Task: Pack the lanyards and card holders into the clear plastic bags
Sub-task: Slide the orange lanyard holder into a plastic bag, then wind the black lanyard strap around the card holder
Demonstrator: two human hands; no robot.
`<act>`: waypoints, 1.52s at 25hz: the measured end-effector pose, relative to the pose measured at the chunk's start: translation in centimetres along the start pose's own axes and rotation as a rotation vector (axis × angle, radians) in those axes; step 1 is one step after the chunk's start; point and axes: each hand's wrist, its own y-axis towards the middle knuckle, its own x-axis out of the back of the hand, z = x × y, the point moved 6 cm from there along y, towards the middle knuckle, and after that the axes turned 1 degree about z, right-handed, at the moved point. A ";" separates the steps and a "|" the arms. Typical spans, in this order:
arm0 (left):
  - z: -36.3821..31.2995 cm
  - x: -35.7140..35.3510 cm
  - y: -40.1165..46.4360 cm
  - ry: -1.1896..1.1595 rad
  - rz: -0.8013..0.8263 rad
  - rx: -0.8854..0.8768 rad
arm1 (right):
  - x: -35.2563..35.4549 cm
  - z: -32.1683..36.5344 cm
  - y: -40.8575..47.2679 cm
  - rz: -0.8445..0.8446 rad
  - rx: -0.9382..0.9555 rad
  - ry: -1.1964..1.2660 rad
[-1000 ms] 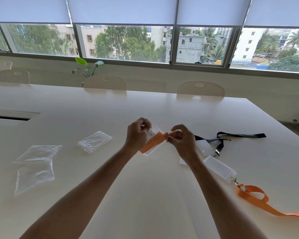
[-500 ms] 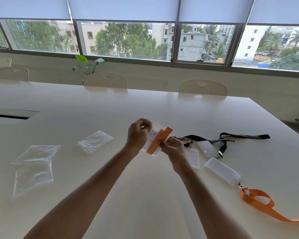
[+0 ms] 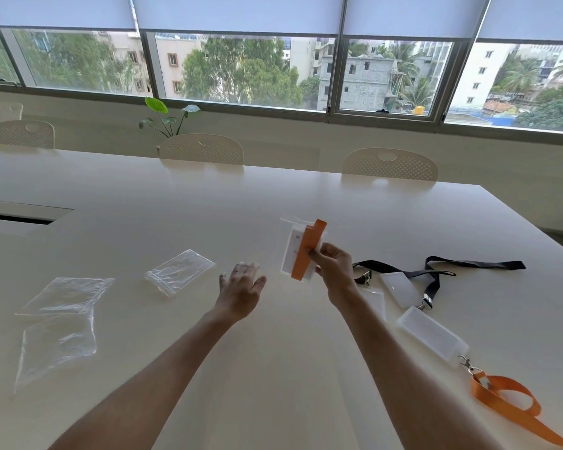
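1. The left hand (image 3: 241,289) has let go of the bundle and now spreads its fingers open, heading toward the clear bag (image 3: 179,271) on the tabletop's left side.
2. The right hand (image 3: 333,266) pinches the folded orange lanyard and card holder (image 3: 301,251) upright, above mid-tabletop.
3. Keep the fold tight; open the bag's mouth wide first.

- Packed bag (image 3: 301,250), folded orange lanyard inside, held upright above the table's centre.
- Three empty clear bags (image 3: 179,271) lie left.
- Black lanyard (image 3: 436,272), orange lanyard (image 3: 514,407), frosted card holders (image 3: 433,341) lie right.

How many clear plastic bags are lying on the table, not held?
3, all left of the hands: a small zip bag nearest the left hand, a crumpled bag farther left, and another bag in front of it.
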 end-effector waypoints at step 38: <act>0.5 -2.0 -0.7 0.265 -0.005 -0.022 | 2.1 -0.6 3.6 -0.179 0.149 -1.124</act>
